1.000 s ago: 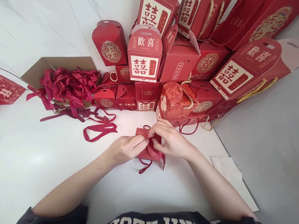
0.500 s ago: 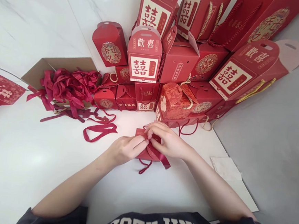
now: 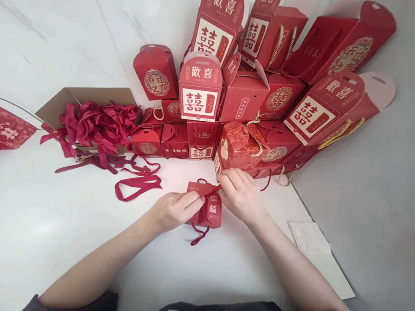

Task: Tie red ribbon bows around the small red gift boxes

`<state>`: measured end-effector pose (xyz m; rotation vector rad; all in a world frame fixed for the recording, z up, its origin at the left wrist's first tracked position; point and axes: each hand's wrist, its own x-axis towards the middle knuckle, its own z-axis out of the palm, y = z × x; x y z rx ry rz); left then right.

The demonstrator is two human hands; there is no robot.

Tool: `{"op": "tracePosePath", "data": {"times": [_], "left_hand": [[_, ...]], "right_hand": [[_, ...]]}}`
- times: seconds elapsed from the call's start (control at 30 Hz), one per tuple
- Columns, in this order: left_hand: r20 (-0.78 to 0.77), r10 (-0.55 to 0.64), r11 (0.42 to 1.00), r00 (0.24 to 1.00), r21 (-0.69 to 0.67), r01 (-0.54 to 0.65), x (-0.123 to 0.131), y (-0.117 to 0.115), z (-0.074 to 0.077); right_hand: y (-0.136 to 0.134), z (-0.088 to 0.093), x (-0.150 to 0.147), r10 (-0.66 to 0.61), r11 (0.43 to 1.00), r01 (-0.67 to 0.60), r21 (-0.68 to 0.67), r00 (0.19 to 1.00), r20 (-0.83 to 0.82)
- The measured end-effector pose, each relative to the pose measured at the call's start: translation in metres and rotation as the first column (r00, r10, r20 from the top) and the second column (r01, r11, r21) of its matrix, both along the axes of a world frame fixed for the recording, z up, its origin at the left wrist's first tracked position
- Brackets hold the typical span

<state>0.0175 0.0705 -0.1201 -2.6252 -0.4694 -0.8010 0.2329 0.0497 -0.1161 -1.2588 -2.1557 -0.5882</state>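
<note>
A small red box (image 3: 214, 216) with twisted cord handles lies on the white table, a dark red ribbon (image 3: 209, 191) across its top. Pinching the ribbon over the box's left side is my left hand (image 3: 175, 211). My right hand (image 3: 242, 196) grips another part of the ribbon just right of the box, fingers closed. The ribbon stretches between both hands. A dark red cord loop (image 3: 199, 235) hangs from the box's near side. My fingers hide part of the ribbon.
Stacked red gift boxes (image 3: 200, 92) stand behind the hands. At the left, a cardboard box (image 3: 53, 107) holds a heap of red ribbons (image 3: 100, 123). A loose ribbon (image 3: 137, 182) lies on the table (image 3: 80, 222). White paper (image 3: 309, 236) is at the right.
My right hand has moved right, off the box's top, drawing the ribbon out sideways. The ribbon tail that hung to the right no longer shows there. The view has shifted slightly.
</note>
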Motion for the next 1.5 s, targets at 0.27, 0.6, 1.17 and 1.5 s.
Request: {"op": "tracePosePath", "data": {"times": [0.27,0.6,1.17,1.5], "left_hand": [[0.015,-0.021,1.000,1.000,0.009,0.021,-0.001,0.000,-0.005],[0.092,-0.093,0.994,0.991,-0.051,0.098,-0.003,0.006,-0.008],[0.113,0.087,0.838,0.990,-0.545,-0.012,-0.003,0.004,0.017],[-0.014,0.173,-0.020,0.985,-1.000,-0.010,-0.013,0.021,0.029]], "right_hand": [[-0.037,0.022,0.038,-0.203,0.977,0.208,0.036,0.973,-0.113],[-0.034,0.002,0.062,-0.208,0.207,-0.463,-0.862,0.840,-0.501],[-0.016,-0.013,0.018,-0.510,0.272,-0.725,-0.633,0.449,-0.734],[-0.017,-0.018,0.020,-0.412,0.304,-0.802,-0.514,0.375,-0.830]]}}
